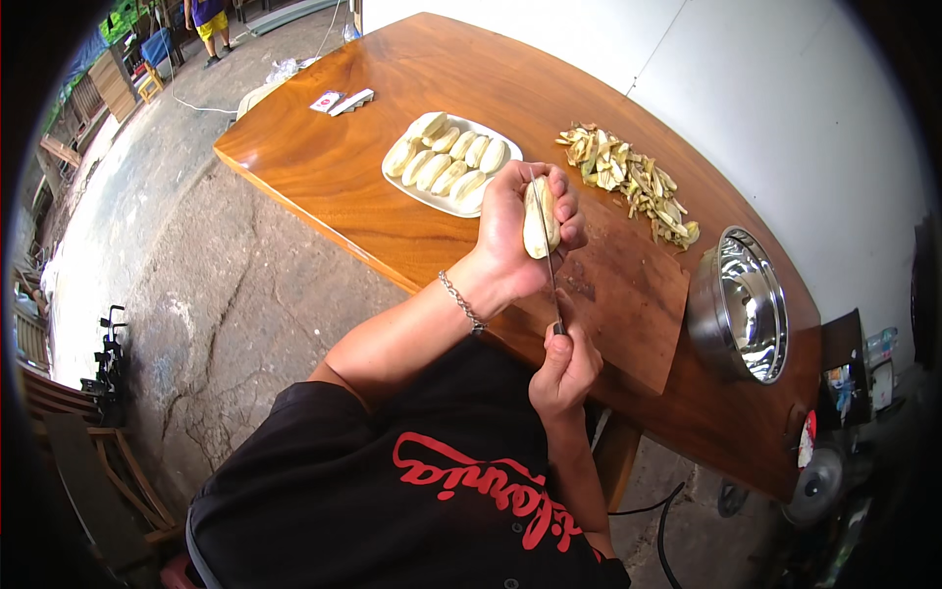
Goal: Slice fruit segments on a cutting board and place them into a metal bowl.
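Observation:
My left hand [508,228], with a chain bracelet on its wrist, is closed around a peeled banana [539,217] held above the wooden table [471,81]. A narrow knife [552,283] lies lengthwise against the banana's pale surface. Its dark handle is in the grip of my right hand [567,368], lower and nearer my body. Whether the blade has cut into the flesh, I cannot tell. Just beyond my left hand, a white plate [427,199] bears several peeled bananas [445,158] in rows. Beneath my hands is a flat wooden cutting board [633,316].
Banana peels [625,173] are heaped past the board. A shiny steel bowl [736,305] stands at the table's right. Small packets [342,101] lie near the far left corner. A white wall [773,110] borders the table. Another person [210,26] stands far off on the concrete floor [243,250].

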The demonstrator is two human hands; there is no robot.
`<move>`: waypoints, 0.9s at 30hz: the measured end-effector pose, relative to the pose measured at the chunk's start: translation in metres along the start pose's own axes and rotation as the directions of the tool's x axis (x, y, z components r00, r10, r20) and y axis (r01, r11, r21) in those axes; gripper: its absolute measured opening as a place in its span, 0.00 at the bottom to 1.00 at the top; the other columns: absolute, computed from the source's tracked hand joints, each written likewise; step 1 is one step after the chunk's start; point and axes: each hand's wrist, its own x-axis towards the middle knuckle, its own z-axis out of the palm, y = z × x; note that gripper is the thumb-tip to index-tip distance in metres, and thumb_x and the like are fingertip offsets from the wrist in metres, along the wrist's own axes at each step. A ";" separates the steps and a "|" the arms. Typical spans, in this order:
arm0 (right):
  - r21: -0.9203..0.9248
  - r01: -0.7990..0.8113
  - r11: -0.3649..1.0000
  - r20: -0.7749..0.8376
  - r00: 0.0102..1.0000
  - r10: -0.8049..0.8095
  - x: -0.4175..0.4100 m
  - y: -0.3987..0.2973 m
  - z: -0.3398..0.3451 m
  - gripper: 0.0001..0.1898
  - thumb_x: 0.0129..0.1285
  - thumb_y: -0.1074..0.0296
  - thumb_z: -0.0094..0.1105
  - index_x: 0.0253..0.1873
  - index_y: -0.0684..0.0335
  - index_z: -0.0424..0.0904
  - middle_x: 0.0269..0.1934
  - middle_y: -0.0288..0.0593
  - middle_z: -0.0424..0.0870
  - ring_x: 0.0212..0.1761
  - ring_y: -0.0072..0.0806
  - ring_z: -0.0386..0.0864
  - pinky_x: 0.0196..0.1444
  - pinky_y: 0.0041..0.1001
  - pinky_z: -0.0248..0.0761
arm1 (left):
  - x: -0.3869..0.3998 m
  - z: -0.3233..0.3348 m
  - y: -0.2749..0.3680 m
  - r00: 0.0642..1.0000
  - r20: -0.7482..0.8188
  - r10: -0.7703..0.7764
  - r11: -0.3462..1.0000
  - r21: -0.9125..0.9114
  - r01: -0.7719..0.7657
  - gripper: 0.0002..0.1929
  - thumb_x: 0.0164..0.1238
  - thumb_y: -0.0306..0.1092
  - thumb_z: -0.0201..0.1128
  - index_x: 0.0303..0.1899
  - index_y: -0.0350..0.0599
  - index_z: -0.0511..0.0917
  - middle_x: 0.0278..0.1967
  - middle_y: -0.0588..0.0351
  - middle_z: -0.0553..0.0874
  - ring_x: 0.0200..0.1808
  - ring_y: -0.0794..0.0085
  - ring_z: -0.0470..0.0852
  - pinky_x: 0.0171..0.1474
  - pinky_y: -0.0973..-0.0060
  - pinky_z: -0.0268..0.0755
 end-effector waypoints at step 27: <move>-0.124 0.244 0.962 -0.119 0.959 -0.259 0.013 0.008 0.004 0.26 0.87 0.59 0.46 0.69 0.80 0.77 0.52 0.60 0.90 0.35 0.45 0.88 0.36 0.38 0.80 | -0.008 0.005 -0.010 1.000 -0.020 0.002 0.996 0.091 0.000 0.16 0.80 0.46 0.43 0.34 0.50 0.71 0.22 0.56 0.75 0.28 0.62 0.76 0.41 0.62 0.73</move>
